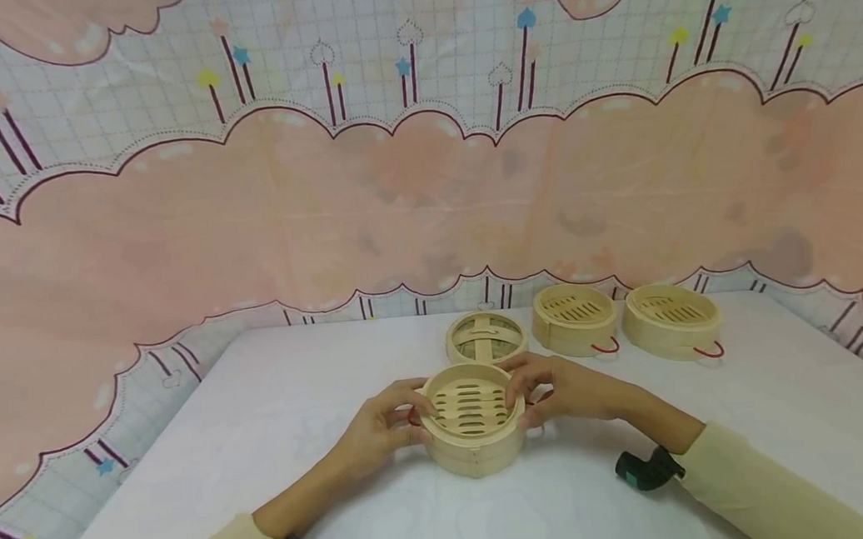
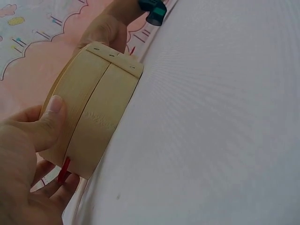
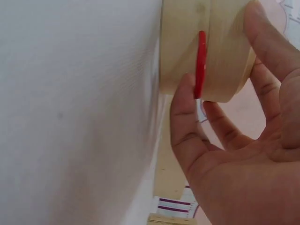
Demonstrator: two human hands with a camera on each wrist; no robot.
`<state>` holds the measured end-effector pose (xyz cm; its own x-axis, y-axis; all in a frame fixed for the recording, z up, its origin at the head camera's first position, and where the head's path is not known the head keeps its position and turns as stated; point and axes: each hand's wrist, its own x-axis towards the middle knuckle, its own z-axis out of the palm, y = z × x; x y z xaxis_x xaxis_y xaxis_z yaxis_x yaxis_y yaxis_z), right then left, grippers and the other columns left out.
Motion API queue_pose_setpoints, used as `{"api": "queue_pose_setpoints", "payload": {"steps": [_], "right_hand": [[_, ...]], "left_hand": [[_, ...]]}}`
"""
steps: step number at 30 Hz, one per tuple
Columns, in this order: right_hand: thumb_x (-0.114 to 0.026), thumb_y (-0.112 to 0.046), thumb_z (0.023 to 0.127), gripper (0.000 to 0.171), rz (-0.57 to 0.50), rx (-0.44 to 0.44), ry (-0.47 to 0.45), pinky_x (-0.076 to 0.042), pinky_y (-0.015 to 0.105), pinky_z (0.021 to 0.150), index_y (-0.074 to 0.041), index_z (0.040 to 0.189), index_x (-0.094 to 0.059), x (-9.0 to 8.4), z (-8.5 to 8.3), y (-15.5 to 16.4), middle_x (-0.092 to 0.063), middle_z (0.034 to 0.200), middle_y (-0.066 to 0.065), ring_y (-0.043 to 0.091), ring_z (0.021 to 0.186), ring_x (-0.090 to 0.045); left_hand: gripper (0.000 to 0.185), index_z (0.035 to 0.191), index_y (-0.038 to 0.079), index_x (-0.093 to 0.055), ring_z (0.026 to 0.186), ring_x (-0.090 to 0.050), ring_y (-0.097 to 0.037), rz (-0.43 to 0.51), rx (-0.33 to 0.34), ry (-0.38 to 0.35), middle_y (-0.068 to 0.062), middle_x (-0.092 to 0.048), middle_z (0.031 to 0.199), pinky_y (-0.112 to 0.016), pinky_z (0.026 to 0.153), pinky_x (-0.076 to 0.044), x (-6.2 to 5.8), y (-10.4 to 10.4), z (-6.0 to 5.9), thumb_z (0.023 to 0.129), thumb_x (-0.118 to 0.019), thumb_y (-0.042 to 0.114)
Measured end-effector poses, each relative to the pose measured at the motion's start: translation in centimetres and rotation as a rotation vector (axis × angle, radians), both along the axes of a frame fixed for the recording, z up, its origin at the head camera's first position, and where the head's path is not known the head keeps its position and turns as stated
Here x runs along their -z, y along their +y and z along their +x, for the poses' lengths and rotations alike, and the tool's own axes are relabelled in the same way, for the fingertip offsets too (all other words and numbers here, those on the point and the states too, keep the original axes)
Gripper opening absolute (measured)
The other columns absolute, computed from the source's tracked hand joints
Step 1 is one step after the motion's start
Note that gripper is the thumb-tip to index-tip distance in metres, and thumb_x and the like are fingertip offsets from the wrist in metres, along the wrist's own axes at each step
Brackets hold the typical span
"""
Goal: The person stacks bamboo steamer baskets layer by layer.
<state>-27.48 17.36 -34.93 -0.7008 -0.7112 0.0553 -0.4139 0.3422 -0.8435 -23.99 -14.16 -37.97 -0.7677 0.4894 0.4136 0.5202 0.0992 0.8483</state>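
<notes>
Head view: which large things do we notice first?

We notice the cloth backdrop [image 1: 396, 188], printed with peach clouds, and before it the white table [image 1: 295, 367].

And what stands on this table?

At the back right we see two slatted bamboo steamers [image 1: 671, 319]; just left of them is a round bamboo piece [image 1: 485, 347] with cross bars.

Where do we find the nearer steamer [image 1: 472, 421]?

It is just in front of that piece, slatted side up, between the left hand [image 1: 391, 418] and the right hand [image 1: 569, 388]. Both are clamped on it from opposite sides.

And the smallest?

We see red handles [image 2: 64, 169], one on each side of its wall.
</notes>
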Motion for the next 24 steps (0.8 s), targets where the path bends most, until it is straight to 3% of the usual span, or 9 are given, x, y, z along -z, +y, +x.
{"api": "queue_pose_setpoints", "payload": {"steps": [5, 9, 14, 24], "right_hand": [[-0.079, -0.02, 0.079, 0.025, 0.01, -0.006, 0.005, -0.049, 0.037, 0.077, -0.016, 0.1, -0.066, -0.36, 0.25, -0.12, -0.038, 0.145, 0.01, 0.027, 0.094, -0.054], [-0.079, -0.018, 0.08, 0.029, 0.0, -0.02, 0.009, -0.051, 0.034, 0.073, -0.015, 0.105, -0.063, -0.3, 0.2, -0.04, -0.041, 0.143, 0.01, 0.028, 0.092, -0.056], [-0.077, -0.017, 0.081, 0.028, 0.001, -0.038, 0.013, -0.052, 0.034, 0.073, -0.015, 0.106, -0.063, -0.3, 0.03, 0.25, -0.041, 0.144, 0.009, 0.028, 0.091, -0.058], [-0.077, -0.017, 0.082, 0.027, 0.022, -0.02, 0.0, -0.053, 0.032, 0.069, -0.016, 0.106, -0.064, -0.42, 0.17, 0.08, -0.042, 0.144, 0.01, 0.027, 0.091, -0.06]], "left_hand": [[0.034, 0.108, 0.001, -0.063, 0.127, -0.043, -0.035, -0.003, -0.002, -0.024, -0.02, -0.045, 0.139, -0.036, 0.099, -0.043, 0.17, -0.14, -0.05, 0.076, -0.076, 0.002], [0.046, 0.12, -0.001, -0.058, 0.122, -0.048, -0.035, 0.017, 0.008, -0.086, -0.02, -0.047, 0.139, -0.036, 0.098, -0.045, 0.11, -0.25, -0.16, 0.077, -0.075, -0.002], [0.045, 0.121, -0.002, -0.057, 0.122, -0.049, -0.035, 0.038, 0.003, -0.141, -0.02, -0.046, 0.139, -0.033, 0.096, -0.046, -0.07, -0.14, -0.4, 0.078, -0.072, -0.005], [0.047, 0.122, -0.002, -0.056, 0.124, -0.048, -0.037, 0.044, 0.036, -0.132, -0.02, -0.041, 0.144, -0.032, 0.098, -0.044, 0.07, -0.41, -0.49, 0.079, -0.074, 0.005]]}}
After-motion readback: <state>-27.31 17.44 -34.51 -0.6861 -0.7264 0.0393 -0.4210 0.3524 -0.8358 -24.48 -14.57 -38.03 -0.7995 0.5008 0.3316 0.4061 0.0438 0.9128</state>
